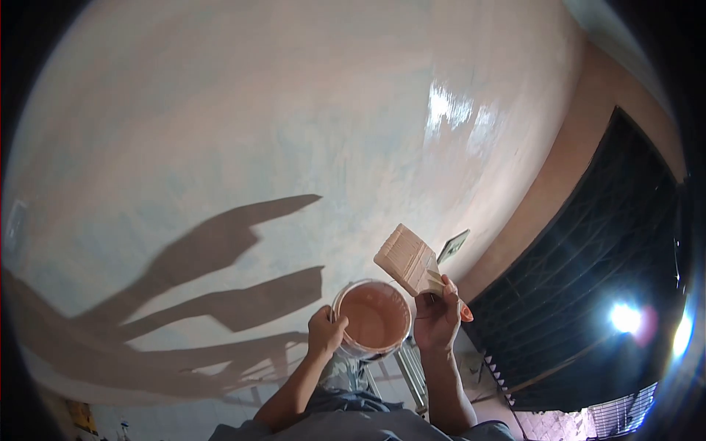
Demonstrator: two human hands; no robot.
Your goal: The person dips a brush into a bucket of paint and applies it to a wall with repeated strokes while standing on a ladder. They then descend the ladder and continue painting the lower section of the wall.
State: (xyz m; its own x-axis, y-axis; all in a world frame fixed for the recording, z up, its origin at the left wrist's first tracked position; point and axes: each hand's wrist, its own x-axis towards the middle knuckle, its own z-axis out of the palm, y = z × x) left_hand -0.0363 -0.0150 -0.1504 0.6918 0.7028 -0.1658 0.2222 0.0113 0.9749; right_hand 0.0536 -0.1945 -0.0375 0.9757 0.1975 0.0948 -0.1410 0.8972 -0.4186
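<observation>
My left hand (326, 332) grips the rim of a round bucket (373, 316) holding pinkish-brown paint, low in the middle of the view. Just right of the bucket, my right hand (437, 320) is closed round the handle of a wide paintbrush (406, 259). The brush is tilted, its bristles coated in the same paint and pointing up and left, above the bucket's right side. In front stands a wall (331, 132) with patchy pinkish and bluish paint and a wet, shiny streak.
A switch plate (453, 245) sits on the wall right of the brush. Farther right are a dark folding gate (581, 264) and a bright lamp (626, 318). A ladder-like metal frame (412, 378) stands below the bucket. Shadows of arms and tools fall on the wall at left.
</observation>
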